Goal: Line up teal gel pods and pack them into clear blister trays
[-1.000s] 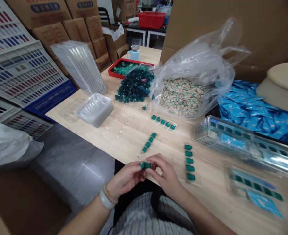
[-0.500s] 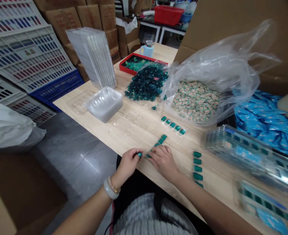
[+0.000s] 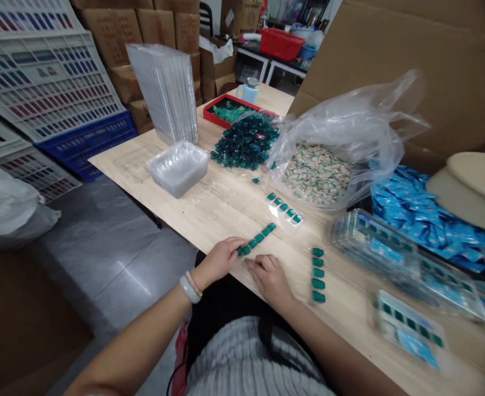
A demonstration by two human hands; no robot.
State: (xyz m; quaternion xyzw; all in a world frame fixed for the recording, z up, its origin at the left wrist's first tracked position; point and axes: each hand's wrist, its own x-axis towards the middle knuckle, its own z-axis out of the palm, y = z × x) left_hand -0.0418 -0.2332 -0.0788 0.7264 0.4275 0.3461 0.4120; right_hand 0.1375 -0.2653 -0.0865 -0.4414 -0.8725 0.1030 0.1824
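from my end i see the left hand lying relaxed on the pale wooden table, its fingertips touching the near end of a straight row of teal gel pods — nothing gripped. the right hand rests just below that row, fingers loosely curled, holding nothing. a second row of pods sits off to its right — a heap of loose teal pods lies farther up the table.
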